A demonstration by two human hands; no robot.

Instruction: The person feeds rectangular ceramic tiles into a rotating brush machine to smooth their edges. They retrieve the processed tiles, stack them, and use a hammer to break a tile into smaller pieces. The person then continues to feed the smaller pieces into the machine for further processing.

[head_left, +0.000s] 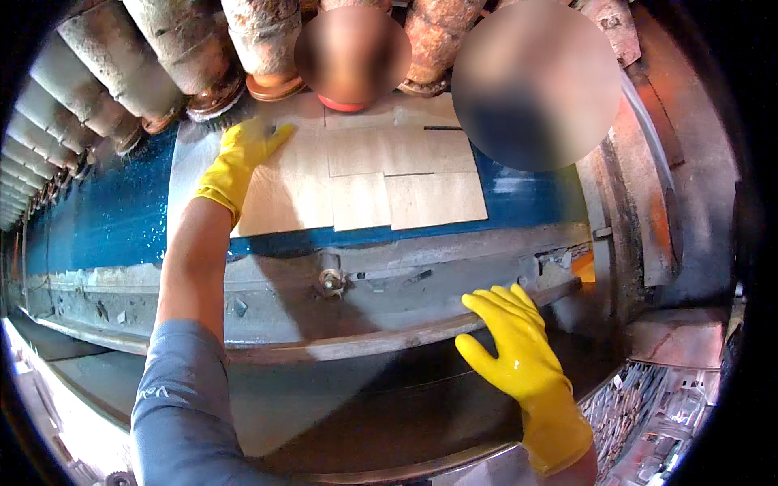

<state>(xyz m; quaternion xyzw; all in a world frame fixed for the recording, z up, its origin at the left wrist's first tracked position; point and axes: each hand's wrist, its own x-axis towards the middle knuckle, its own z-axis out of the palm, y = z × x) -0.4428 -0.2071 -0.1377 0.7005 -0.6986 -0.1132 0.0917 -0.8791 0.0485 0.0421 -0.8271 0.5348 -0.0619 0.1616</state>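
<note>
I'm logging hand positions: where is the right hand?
In the head view, the right hand is at lower right, open, lower in the picture than the pale tiles.

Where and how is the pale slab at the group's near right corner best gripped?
Probably the near right corner of that pale slab, coming from the right with the right hand: it lies flat, and both outer edges border blue surface.
</note>
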